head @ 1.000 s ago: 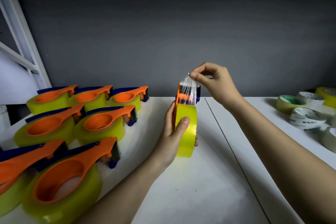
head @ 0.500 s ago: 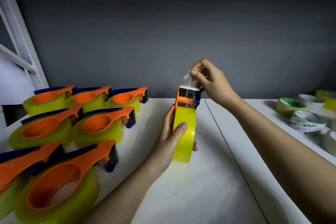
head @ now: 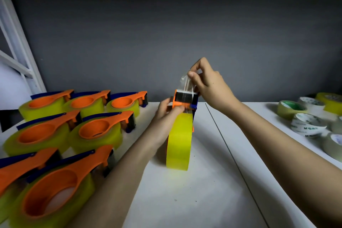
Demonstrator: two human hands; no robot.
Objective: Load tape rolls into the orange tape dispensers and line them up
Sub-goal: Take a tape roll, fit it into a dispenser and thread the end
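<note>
An orange tape dispenser [head: 182, 100] loaded with a yellow tape roll [head: 179, 142] stands on edge on the white table [head: 203, 190], mid-frame. My left hand [head: 166, 111] grips the dispenser's orange head from the left. My right hand [head: 207, 83] pinches the clear loose tape end [head: 186, 84] above the cutter and holds it up. Several loaded orange dispensers [head: 96, 131] lie flat in rows at the left.
Loose tape rolls [head: 307, 124] lie at the right edge, one with a green core [head: 291, 109]. A seam [head: 231, 153] runs down the table. A white frame [head: 16, 50] leans at the far left. A dark grey wall stands behind.
My left hand slid up from the yellow roll to the dispenser's orange head. My right hand kept its pinch on the tape end, which now stands higher above the cutter.
</note>
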